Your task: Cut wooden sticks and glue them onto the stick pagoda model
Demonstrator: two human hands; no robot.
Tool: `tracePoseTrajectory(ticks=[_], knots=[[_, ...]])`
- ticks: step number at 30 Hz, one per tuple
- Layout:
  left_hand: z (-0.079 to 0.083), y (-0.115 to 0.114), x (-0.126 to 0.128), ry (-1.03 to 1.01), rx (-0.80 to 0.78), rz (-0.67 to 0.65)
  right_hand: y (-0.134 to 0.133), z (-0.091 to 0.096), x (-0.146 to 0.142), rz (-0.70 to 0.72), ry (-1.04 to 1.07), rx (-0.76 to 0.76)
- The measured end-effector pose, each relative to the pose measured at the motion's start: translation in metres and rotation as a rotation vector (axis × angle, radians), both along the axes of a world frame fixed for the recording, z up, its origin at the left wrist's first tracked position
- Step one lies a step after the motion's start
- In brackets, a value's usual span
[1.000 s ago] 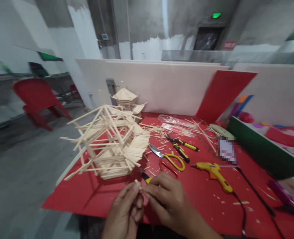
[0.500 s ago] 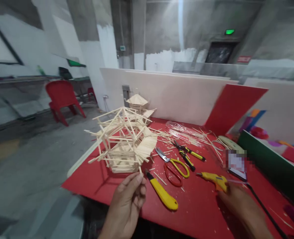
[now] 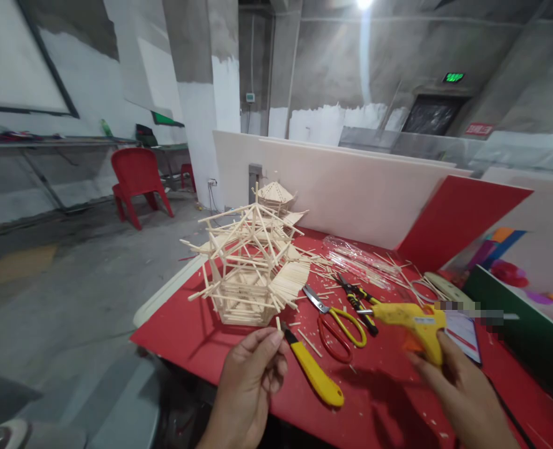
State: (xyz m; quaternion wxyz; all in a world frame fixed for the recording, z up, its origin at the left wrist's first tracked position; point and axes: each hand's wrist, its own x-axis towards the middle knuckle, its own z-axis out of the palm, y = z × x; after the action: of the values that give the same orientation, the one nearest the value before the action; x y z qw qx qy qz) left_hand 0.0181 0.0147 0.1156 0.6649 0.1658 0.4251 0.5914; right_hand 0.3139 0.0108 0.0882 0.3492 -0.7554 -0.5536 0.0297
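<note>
My left hand [image 3: 253,380] is closed in a pinch on a short wooden stick [image 3: 278,323], held upright just in front of a pagoda-like stick model [image 3: 251,265] on the red table [image 3: 374,399]. My right hand [image 3: 464,399] grips a yellow glue gun [image 3: 410,318] by its handle and holds it lifted above the table, nozzle pointing left. A yellow utility knife [image 3: 314,374] lies between my two hands. Scissors [image 3: 335,315] with yellow and red handles and yellow-handled pliers [image 3: 358,299] lie behind the knife.
A smaller stick model [image 3: 276,196] stands behind the large one by a white partition [image 3: 351,187]. Loose sticks and a clear packet [image 3: 361,255] lie at the back. A red board [image 3: 454,218] leans right. A red chair [image 3: 138,181] stands on the floor, left.
My right hand took hold of the glue gun and lifted it off the table. My left hand kept its pinch on the stick. The view swung up and left.
</note>
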Motion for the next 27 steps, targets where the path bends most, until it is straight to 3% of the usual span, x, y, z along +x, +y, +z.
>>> tracePoseTrajectory(ticks=[4, 8, 13, 17, 27], knots=[[0.002, -0.004, 0.001, 0.008, -0.019, -0.011, -0.001, 0.037, -0.07, 0.115, -0.121, 0.202], [0.002, -0.005, -0.001, 0.008, -0.008, -0.009, 0.011, 0.054, -0.103, 0.178, -0.358, 0.441], [-0.001, -0.003, -0.006, 0.018, 0.02, 0.005, 0.024, 0.059, -0.108, 0.27, -0.576, 0.489], [0.0, 0.0, -0.007, 0.025, 0.017, -0.003, 0.025, 0.059, -0.108, 0.343, -0.591, 0.504], [0.006, 0.003, -0.007, 0.036, 0.011, -0.015, 0.03, 0.058, -0.106, 0.349, -0.633, 0.483]])
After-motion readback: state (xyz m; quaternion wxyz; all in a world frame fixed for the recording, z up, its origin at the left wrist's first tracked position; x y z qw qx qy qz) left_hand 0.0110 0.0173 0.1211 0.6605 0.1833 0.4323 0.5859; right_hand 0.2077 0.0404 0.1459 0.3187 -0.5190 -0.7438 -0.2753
